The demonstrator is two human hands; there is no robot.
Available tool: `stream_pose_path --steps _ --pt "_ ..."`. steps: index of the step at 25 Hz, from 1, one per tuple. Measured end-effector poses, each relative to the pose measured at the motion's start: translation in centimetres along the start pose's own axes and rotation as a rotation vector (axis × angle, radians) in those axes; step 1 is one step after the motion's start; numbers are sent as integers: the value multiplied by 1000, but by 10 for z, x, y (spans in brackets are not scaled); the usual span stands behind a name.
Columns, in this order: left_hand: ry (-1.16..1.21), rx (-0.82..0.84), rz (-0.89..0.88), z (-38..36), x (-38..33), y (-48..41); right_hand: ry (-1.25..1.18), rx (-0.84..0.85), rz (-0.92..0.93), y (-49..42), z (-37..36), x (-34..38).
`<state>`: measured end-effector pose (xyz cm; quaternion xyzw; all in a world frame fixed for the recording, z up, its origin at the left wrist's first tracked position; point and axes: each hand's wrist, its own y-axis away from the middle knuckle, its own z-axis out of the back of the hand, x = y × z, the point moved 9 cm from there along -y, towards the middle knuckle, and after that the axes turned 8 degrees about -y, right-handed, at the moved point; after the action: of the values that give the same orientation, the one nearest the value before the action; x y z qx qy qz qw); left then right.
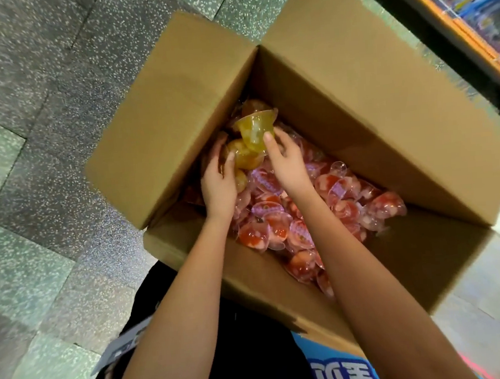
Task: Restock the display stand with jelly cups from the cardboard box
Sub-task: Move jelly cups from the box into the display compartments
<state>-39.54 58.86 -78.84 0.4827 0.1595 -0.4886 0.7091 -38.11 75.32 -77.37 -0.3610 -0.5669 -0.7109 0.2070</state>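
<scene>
Head view, right hand (285, 164) gripping yellow jelly cup (255, 129), left hand (217, 186) gripping second cup (244, 157), in box (356, 106)

We count one cardboard box (355, 97), a left hand (217, 186) and a right hand (285, 162), at least three yellow jelly cups (256, 132), and red jelly cups (275, 226) too many to count.

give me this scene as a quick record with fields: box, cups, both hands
container: open brown cardboard box, flaps spread, on speckled grey floor
contents: heap of red plastic jelly cups
left hand: grips yellow cup cluster near the far left corner
right hand: pinches single yellow jelly cup, tilted, above the heap
background: orange shelf, top right
</scene>
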Motion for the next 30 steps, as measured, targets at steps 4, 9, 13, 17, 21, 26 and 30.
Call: stream_pose_path --steps 4,9,13,17,21,26,30 --pt "-59 66 -162 23 -32 26 -13 -38 50 39 11 28" --pt "-129 361 -370 46 -101 53 -193 -150 170 109 44 68" --pt "-202 587 -482 50 -154 70 -218 -288 293 174 53 96" --pt "-240 788 -615 57 -191 100 -332 -526 387 244 49 109" --pt "-321 971 -765 76 -209 149 -489 -810 418 316 23 103" --pt "-459 1258 -973 88 -199 229 -680 -1169 356 408 -16 58" --pt "-543 1396 -1153 80 -179 312 -792 -1397 296 488 -41 3"
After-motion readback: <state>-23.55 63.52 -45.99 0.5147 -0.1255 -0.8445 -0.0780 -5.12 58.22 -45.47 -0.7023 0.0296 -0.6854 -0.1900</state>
